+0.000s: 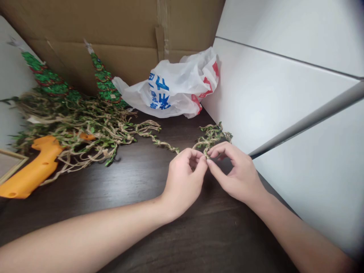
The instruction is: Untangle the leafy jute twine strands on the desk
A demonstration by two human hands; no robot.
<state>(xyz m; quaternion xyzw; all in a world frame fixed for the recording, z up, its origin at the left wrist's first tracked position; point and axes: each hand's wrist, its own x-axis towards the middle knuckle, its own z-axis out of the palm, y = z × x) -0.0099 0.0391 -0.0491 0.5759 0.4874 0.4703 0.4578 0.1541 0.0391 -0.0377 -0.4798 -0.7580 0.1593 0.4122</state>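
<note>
1. A leafy twine garland (166,145) is pinched between the thumb and fingers of the left hand (184,182), over the dark tabletop (127,182).
2. The same strand is nipped by the fingertips of the right hand (241,174) (the two grips nearly meet).
3. A tangled pile of twine (96,121) is seen at left, overlapped by an orange tool (36,167).
4. Beyond the hands, a plastic bag (179,85) is set against the cardboard (127,34).

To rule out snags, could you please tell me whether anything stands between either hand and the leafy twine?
Nothing visible does: the left hand and right hand both have fingertips at the leafy twine. The white plastic bag lies beyond it, apart from both hands.
</note>
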